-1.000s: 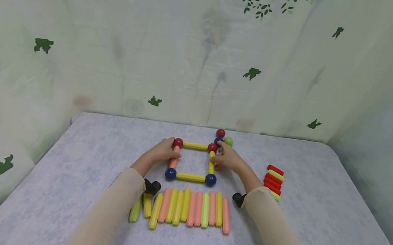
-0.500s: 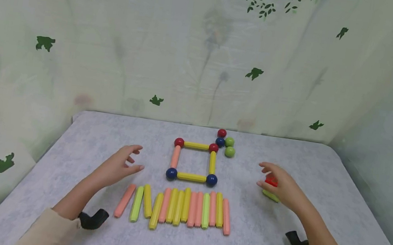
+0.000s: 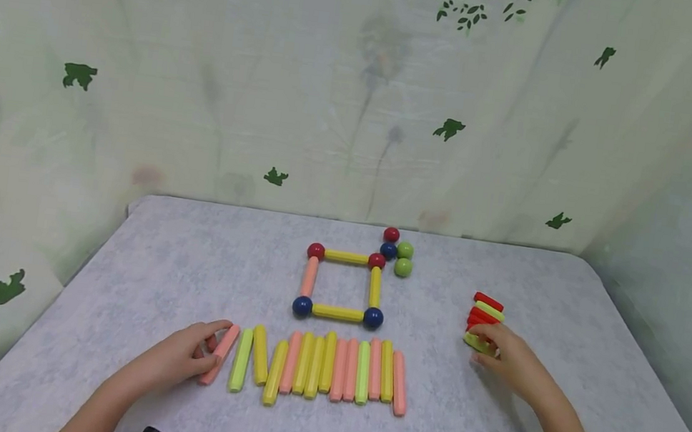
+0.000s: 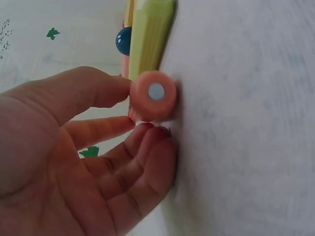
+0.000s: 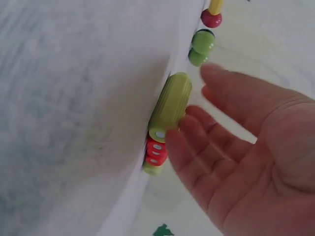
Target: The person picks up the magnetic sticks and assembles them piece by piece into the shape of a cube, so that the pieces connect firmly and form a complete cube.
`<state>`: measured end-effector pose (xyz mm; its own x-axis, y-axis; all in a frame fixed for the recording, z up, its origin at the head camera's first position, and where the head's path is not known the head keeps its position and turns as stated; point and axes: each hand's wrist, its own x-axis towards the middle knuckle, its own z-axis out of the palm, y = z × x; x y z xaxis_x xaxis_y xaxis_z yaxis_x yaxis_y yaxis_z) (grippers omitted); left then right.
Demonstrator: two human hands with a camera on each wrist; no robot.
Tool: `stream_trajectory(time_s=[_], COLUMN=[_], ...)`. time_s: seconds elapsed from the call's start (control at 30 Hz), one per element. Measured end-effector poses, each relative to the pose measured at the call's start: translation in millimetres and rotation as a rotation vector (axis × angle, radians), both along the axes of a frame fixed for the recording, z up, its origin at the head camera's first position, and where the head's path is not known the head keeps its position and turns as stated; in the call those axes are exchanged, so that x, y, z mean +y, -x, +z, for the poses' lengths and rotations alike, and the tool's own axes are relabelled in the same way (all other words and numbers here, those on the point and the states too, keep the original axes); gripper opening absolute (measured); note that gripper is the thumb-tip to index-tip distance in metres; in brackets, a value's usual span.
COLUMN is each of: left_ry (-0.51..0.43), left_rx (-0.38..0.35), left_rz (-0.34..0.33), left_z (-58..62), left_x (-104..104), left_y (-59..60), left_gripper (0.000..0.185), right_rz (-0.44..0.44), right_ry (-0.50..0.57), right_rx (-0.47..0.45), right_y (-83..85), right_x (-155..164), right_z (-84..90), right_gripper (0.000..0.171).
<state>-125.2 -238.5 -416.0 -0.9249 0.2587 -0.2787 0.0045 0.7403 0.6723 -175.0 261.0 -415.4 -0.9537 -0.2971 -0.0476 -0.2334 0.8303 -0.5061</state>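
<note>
While the stick-and-ball square (image 3: pixel 336 312) lies unaltered at mid-frame, the left hand (image 3: pixel 181 354) has come down to touch the pink stick (image 3: pixel 227 347), lower left; a pinch cannot be confirmed. Also shifted since half a second ago, the right hand (image 3: pixel 510 356) stands thumb and fingers apart at the short green stick (image 5: pixel 172 104), centre right of the frame, contact unverified. In judgement, attention has passed from square to sticks.
</note>
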Motion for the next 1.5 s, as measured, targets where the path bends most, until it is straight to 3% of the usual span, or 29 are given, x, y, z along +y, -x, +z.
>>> stream_trajectory(time_s=[0.13,0.3,0.47,0.57,0.73,0.87,1.0,1.13,1.23,1.5], left_ry=[0.034,0.109,0.103,0.075,0.016,-0.086,-0.269,-0.529,-0.664,-0.787], left_rx=[-0.001,0.014,0.015,0.078,0.212,0.365,0.462,0.454,0.421,0.369], left_rz=[0.056,0.071,0.106,0.106,0.141,0.179,0.216,0.235,0.239,0.196], left_z=[0.6,-0.9,1.8,7.7,18.0,18.6,16.1,15.5,15.8,19.2], left_x=[7,15,14,10,5,9,19,30,38,65], left_y=[-0.3,1.0,-0.8,-0.7,2.1,4.4,10.0,19.3,26.9,46.0], left_gripper=[0.052,0.056,0.06,0.063,0.06,0.061,0.06,0.056,0.056,0.056], right_rz=[-0.019,-0.018,0.007,-0.01,0.013,0.046,0.049,0.085,0.115,0.102], right_ry=[-0.033,-0.104,-0.157,-0.089,0.141,0.308,0.403,0.454,0.446,0.379], right_rx=[0.025,0.058,0.05,0.052,0.094,0.071,0.019,-0.027,-0.05,-0.095], right_y=[1.2,3.7,5.5,5.3,9.8,19.9,31.5,44.1,52.7,64.1], right_x=[0,-1,-5,-7,-17,-41,-75,-108,-127,-148], right_z=[-1.7,-5.0,-4.2,-0.1,10.1,15.6,18.2,16.9,12.9,3.7], right_gripper=[0.035,0.029,0.023,0.021,0.021,0.023,0.027,0.028,0.027,0.023])
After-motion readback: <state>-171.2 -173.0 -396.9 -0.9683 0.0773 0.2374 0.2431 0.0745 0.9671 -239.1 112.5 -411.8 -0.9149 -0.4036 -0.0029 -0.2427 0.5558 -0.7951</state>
